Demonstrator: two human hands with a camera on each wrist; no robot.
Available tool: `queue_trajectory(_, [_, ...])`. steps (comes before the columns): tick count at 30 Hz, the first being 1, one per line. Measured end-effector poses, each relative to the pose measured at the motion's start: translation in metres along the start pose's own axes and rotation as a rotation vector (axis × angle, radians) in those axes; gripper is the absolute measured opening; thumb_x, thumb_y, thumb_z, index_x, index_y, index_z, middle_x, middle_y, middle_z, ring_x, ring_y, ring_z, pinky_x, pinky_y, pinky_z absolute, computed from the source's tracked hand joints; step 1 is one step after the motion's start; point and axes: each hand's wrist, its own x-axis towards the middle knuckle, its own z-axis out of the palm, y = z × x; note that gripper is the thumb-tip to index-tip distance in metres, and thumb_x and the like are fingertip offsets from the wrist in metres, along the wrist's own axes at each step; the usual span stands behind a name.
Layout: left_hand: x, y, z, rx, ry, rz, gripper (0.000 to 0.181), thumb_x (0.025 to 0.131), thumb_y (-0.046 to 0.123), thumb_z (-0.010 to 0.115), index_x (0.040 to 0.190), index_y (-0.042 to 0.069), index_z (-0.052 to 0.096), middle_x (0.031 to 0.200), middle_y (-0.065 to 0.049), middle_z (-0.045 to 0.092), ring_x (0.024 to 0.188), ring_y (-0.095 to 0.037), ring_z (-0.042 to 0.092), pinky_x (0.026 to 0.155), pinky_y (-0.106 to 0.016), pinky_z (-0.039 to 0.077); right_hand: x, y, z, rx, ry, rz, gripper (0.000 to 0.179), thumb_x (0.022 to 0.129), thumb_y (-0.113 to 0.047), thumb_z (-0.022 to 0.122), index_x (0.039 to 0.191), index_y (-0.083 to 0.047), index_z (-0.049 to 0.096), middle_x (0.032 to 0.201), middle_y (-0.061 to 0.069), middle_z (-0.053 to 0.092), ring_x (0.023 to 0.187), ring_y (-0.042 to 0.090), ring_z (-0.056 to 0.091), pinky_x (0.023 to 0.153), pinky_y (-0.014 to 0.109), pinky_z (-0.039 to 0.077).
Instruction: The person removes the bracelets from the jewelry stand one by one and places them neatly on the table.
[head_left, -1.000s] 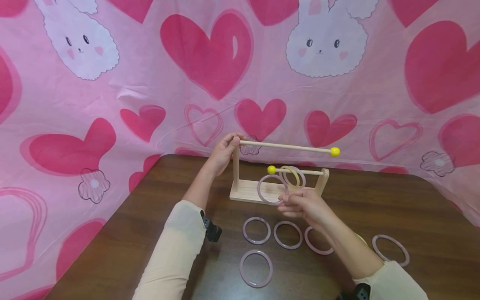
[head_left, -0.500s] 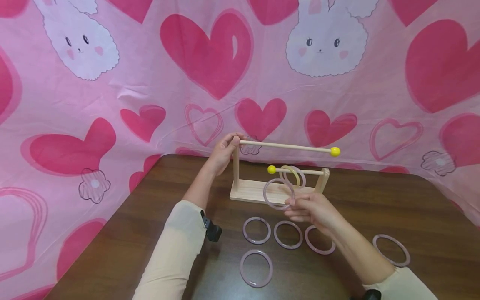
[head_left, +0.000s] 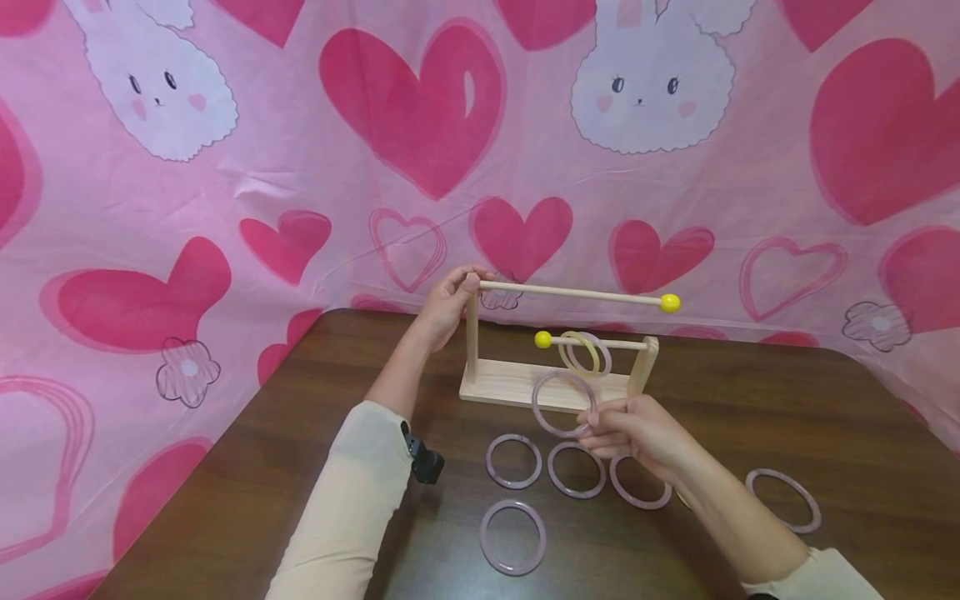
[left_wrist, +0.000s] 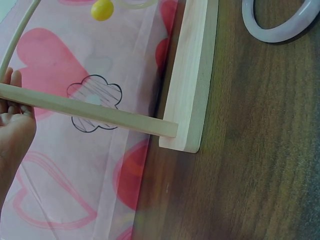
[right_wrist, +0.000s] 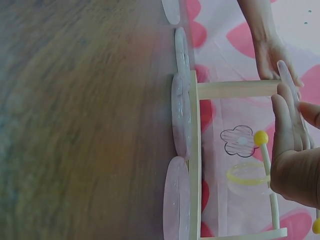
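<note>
My left hand (head_left: pixel 446 310) grips the top of the left post of a wooden rack, where the upper rod (head_left: pixel 570 292) with a yellow end ball joins it. In the left wrist view the post (left_wrist: pixel 95 111) crosses in front of that hand's fingers. On the lower rod (head_left: pixel 628 344) hang a yellow ring (head_left: pixel 597 360) and a pale purple ring (head_left: pixel 609 357). With thumb and fingers, my right hand (head_left: pixel 648 433) pinches another purple ring (head_left: pixel 536 408), held upright in front of the rack's base (head_left: pixel 483 386), below the lower rod's yellow ball (head_left: pixel 543 339).
Several purple rings lie on the brown table (head_left: pixel 360 358), among them a near ring (head_left: pixel 482 542) and a far-right ring (head_left: pixel 807 530). A sliver of yellow ring (head_left: pixel 682 500) shows behind my right forearm. A pink heart-patterned cloth (head_left: pixel 285 125) hangs behind.
My right hand has moved down and to the right with the purple ring, away from the lower rod's ball. The left hand and the rack have stayed in place.
</note>
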Motion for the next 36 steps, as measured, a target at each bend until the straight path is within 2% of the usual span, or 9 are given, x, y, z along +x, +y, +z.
queue_trajectory(2, [0.000, 0.000, 0.000, 0.004, 0.001, -0.005, 0.036, 0.082, 0.039, 0.054, 0.106, 0.012, 0.056, 0.113, -0.013, 0.057, 0.097, -0.013, 0.049, 0.086, -0.031, 0.033, -0.002, 0.000, -0.001, -0.009, -0.020, 0.001, 0.016, 0.090, -0.003, 0.052, 0.096, 0.003, 0.066, 0.084, 0.010, 0.069, 0.078, 0.017, 0.067, 0.071, 0.033, 0.052])
queue_trajectory(5, [0.000, 0.000, 0.000, 0.007, 0.000, -0.010, 0.035, 0.084, 0.038, 0.053, 0.106, 0.011, 0.055, 0.115, -0.015, 0.055, 0.097, -0.013, 0.048, 0.084, -0.029, 0.033, -0.004, 0.000, -0.002, -0.022, -0.042, 0.001, 0.016, 0.091, -0.003, 0.052, 0.097, 0.004, 0.066, 0.084, 0.010, 0.069, 0.078, 0.016, 0.067, 0.072, 0.035, 0.052])
queue_trajectory(13, [0.000, 0.000, 0.000, 0.000, -0.003, -0.006, 0.029, 0.085, 0.037, 0.053, 0.104, 0.014, 0.056, 0.102, 0.006, 0.059, 0.097, -0.015, 0.048, 0.085, -0.031, 0.033, -0.009, 0.000, -0.007, -0.084, -0.071, 0.014, 0.022, 0.089, -0.002, 0.053, 0.101, 0.014, 0.061, 0.085, 0.012, 0.069, 0.076, 0.018, 0.067, 0.071, 0.037, 0.052])
queue_trajectory(20, [0.000, -0.001, 0.000, -0.034, -0.011, 0.001, 0.026, 0.084, 0.037, 0.054, 0.101, 0.017, 0.056, 0.100, 0.008, 0.060, 0.096, -0.014, 0.049, 0.095, -0.049, 0.027, -0.013, 0.000, -0.011, -0.112, -0.116, 0.042, 0.024, 0.089, -0.003, 0.052, 0.101, 0.016, 0.059, 0.084, 0.012, 0.069, 0.076, 0.020, 0.067, 0.070, 0.037, 0.052])
queue_trajectory(25, [0.001, -0.002, -0.001, -0.031, -0.015, 0.011, 0.028, 0.082, 0.040, 0.055, 0.100, 0.018, 0.056, 0.099, 0.008, 0.060, 0.095, -0.013, 0.049, 0.098, -0.053, 0.023, -0.017, 0.001, -0.014, -0.119, -0.160, 0.044, 0.026, 0.089, -0.001, 0.048, 0.102, 0.020, 0.057, 0.083, 0.010, 0.069, 0.075, 0.019, 0.067, 0.069, 0.035, 0.053])
queue_trajectory(26, [0.001, -0.003, -0.001, -0.030, -0.016, 0.013, 0.031, 0.081, 0.041, 0.056, 0.100, 0.018, 0.056, 0.101, 0.003, 0.060, 0.095, -0.013, 0.049, 0.098, -0.053, 0.023, -0.017, 0.002, -0.015, -0.122, -0.170, 0.042, 0.025, 0.089, -0.001, 0.048, 0.101, 0.020, 0.056, 0.083, 0.009, 0.069, 0.075, 0.019, 0.067, 0.068, 0.035, 0.053])
queue_trajectory(32, [0.000, -0.001, 0.000, -0.002, -0.011, 0.000, 0.030, 0.080, 0.043, 0.055, 0.100, 0.020, 0.056, 0.102, 0.004, 0.060, 0.096, -0.013, 0.049, 0.086, -0.033, 0.033, -0.020, 0.003, -0.016, -0.138, -0.226, 0.036, 0.017, 0.087, 0.002, 0.049, 0.091, 0.009, 0.064, 0.089, 0.012, 0.068, 0.076, 0.019, 0.067, 0.068, 0.034, 0.053])
queue_trajectory(33, [0.000, -0.001, 0.000, 0.003, -0.010, -0.004, 0.028, 0.082, 0.042, 0.054, 0.100, 0.021, 0.056, 0.099, 0.009, 0.060, 0.096, -0.013, 0.049, 0.083, -0.030, 0.033, -0.021, 0.003, -0.016, -0.142, -0.232, 0.036, 0.017, 0.087, 0.002, 0.049, 0.088, 0.006, 0.066, 0.091, 0.013, 0.067, 0.076, 0.019, 0.067, 0.068, 0.035, 0.053])
queue_trajectory(36, [0.000, -0.001, 0.000, 0.001, -0.010, -0.002, 0.025, 0.085, 0.038, 0.053, 0.101, 0.018, 0.055, 0.099, 0.009, 0.060, 0.096, -0.013, 0.049, 0.086, -0.031, 0.033, -0.024, 0.003, -0.016, -0.171, -0.241, 0.051, 0.016, 0.085, 0.002, 0.051, 0.084, 0.002, 0.067, 0.095, 0.016, 0.065, 0.076, 0.019, 0.067, 0.067, 0.037, 0.053])
